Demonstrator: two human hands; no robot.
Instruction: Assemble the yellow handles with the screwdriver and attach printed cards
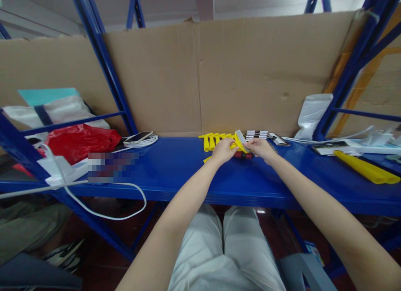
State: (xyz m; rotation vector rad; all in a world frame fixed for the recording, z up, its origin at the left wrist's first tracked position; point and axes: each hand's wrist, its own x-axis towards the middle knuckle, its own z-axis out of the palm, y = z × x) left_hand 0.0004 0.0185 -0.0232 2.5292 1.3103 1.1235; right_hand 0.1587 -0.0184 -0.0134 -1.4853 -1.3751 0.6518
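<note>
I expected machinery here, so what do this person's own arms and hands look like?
The left hand and right hand wear no gloves. The left arm and right arm are bare, with no sleeve, watch or cable visible.

Red bag [83,141] near coiled cable [149,141]

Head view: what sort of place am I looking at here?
Probably a workstation in a workshop or warehouse. A blue metal shelf serves as the worktop, tall cardboard sheets back it, and yellow T-shaped tools stand in a row on it.
</note>
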